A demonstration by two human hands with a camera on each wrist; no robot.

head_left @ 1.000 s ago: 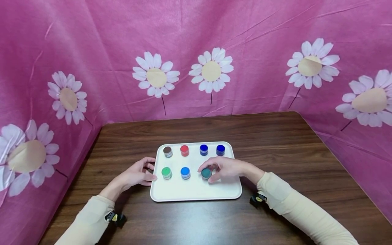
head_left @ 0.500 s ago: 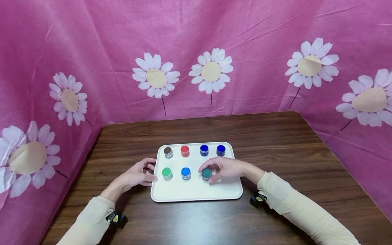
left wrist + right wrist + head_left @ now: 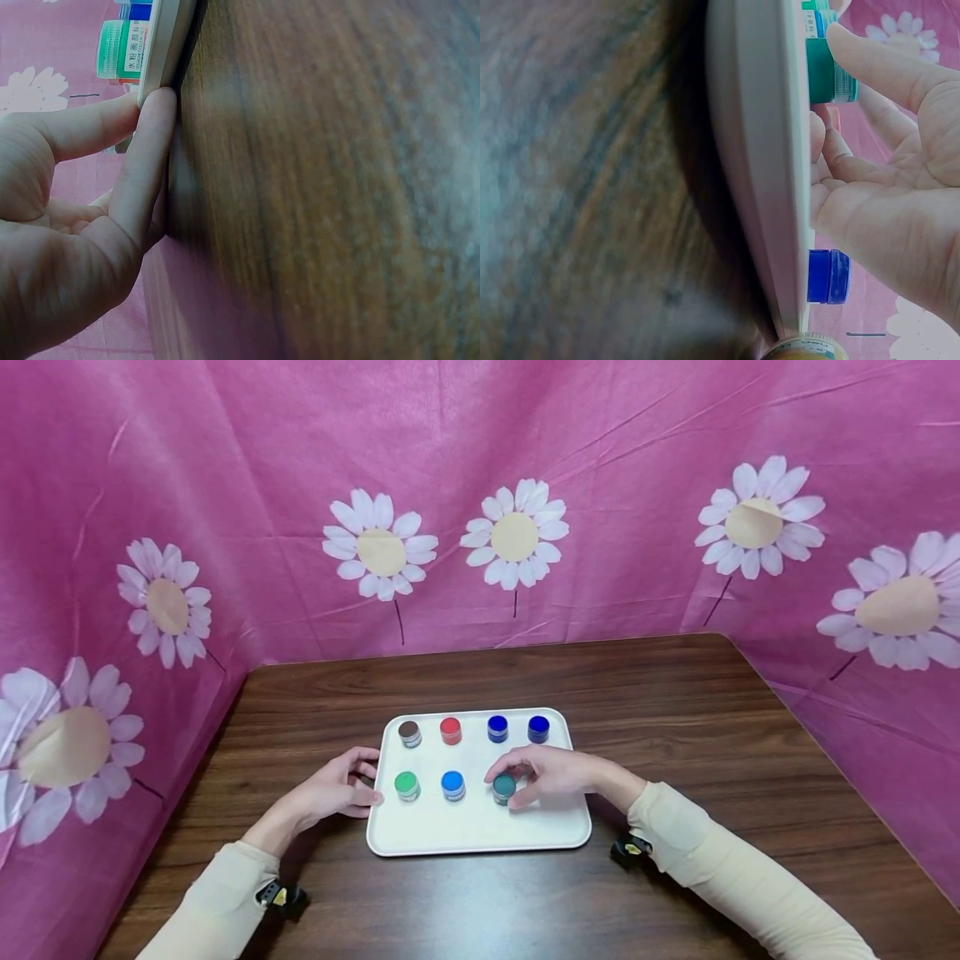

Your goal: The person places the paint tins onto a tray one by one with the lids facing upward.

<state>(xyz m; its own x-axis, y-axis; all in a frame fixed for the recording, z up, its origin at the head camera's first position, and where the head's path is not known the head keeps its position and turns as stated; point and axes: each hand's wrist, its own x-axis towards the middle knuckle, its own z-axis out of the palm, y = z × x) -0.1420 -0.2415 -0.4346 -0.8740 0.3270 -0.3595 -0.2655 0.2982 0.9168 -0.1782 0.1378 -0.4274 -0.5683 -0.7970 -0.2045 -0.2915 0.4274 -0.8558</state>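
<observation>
My right hand (image 3: 551,770) curls its thumb and forefinger around a dark green gouache paint jar (image 3: 504,789) standing upright on a white tray (image 3: 480,839). In the right wrist view this green jar (image 3: 829,71) has its base at the tray surface, with the thumb tip beside it. At the tray's left edge, the left hand (image 3: 337,785) rests its thumb tip on the rim, its other fingers spread along the side. The left wrist view shows the thumb and a finger (image 3: 97,129) touching the tray edge (image 3: 166,52).
A brown (image 3: 409,733), a red (image 3: 450,731) and two dark blue jars (image 3: 497,728) line the back row. Light green (image 3: 407,786) and bright blue (image 3: 452,785) jars stand in front. A yellowish lettered round object (image 3: 802,349) shows low in the right wrist view. Pink flowered cloth surrounds the wooden table (image 3: 637,685).
</observation>
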